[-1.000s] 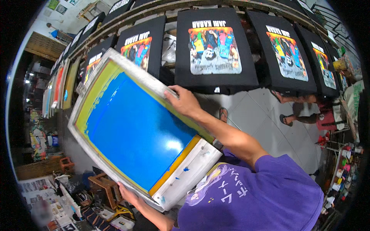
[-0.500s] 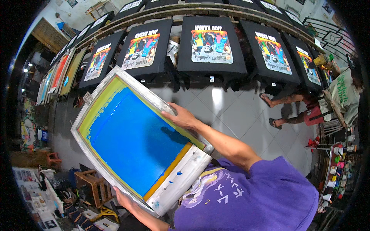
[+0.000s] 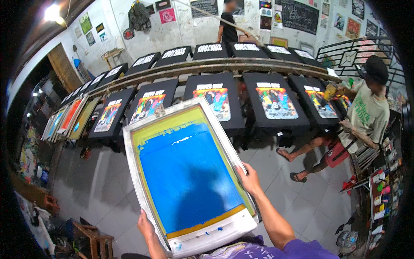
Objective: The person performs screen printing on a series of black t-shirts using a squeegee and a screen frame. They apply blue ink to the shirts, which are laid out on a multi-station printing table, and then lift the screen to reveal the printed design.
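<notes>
I carry a silk-screen frame (image 3: 228, 153) tilted in front of my body, gripping it from both long sides. Its mesh is coated with wet-looking blue ink (image 3: 177, 177), bordered by yellow-green, with a brown strip and a white board at the near end. My left hand (image 3: 147, 228) is closed on the lower left edge, its fingers partly hidden behind the wood. On the right edge my right hand (image 3: 249, 179) holds on, thumb along the side. Beyond the frame, a row of black T-shirts (image 3: 276, 103) with colourful prints lies stretched over boards.
Wooden rails (image 3: 207, 67) run between two rows of shirt boards. At the right stands a co-worker (image 3: 368, 105) beside a rack of ink pots (image 3: 379, 198); another person (image 3: 228, 26) is by the far wall. More screens (image 3: 71, 116) lean at the left. A wooden stool (image 3: 92, 239) stands lower left.
The view has tilted up, bringing in the far wall and people. The screen frame has turned from a slant to nearly straight ahead, still held by both hands.
</notes>
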The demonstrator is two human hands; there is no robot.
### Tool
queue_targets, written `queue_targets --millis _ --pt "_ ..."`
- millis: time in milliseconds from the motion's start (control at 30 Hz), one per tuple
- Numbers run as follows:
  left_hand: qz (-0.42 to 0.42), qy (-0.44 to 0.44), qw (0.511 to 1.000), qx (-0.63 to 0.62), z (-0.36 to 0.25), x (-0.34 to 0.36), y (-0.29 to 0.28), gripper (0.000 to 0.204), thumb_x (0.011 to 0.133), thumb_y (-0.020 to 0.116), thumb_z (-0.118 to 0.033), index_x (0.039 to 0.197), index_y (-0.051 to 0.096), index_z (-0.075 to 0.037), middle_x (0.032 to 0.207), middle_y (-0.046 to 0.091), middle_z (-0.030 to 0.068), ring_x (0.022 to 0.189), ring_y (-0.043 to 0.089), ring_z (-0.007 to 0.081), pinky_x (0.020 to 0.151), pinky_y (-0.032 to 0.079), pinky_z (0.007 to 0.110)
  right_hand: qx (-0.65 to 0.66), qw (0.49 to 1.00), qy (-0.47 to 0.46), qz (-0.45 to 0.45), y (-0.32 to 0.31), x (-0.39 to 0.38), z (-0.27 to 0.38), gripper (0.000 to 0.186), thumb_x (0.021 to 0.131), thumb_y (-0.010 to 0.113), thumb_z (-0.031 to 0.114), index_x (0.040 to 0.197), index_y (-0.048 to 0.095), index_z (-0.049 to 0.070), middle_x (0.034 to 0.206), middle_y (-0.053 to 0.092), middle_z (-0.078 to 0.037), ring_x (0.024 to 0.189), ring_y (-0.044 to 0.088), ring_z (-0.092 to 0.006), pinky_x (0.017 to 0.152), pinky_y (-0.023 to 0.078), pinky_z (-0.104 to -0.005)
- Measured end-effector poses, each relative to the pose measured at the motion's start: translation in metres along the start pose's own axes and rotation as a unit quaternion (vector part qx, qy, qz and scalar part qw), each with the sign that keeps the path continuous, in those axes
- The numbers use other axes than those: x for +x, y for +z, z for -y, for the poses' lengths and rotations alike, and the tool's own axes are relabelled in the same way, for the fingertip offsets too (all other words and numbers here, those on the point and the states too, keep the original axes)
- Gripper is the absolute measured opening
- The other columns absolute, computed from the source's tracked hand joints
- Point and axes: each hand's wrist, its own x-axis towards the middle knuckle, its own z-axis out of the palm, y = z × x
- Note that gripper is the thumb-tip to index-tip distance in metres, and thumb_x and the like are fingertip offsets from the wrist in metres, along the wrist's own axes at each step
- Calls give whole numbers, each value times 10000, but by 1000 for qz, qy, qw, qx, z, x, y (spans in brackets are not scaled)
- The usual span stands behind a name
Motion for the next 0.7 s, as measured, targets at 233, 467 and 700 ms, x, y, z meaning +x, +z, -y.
queue_targets --millis 233,467,700 --pt "94 3 996 12 -24 -43 72 437 1017 574 -367 1046 718 45 930 701 60 841 587 127 782 469 305 5 995 8 -94 -92 -16 -35 653 909 648 523 1285 619 -10 1187 683 -235 1129 650 -309 967 482 -378" --pt "128 38 990 39 -19 -7 131 466 995 617 -366 1143 693 69 987 710 91 908 603 141 836 475 309 71 991 -6 -117 -111 17 -40 577 964 627 454 1269 617 -36 1166 689 -175 1102 620 -218 978 454 -337" --pt "143 7 989 49 -56 78 216 496 973 648 -399 1165 698 56 1056 717 113 1009 614 149 922 457 291 79 986 -9 -148 -81 120 -26 599 960 629 476 1246 623 -50 1183 671 -191 1128 601 -227 983 444 -348"
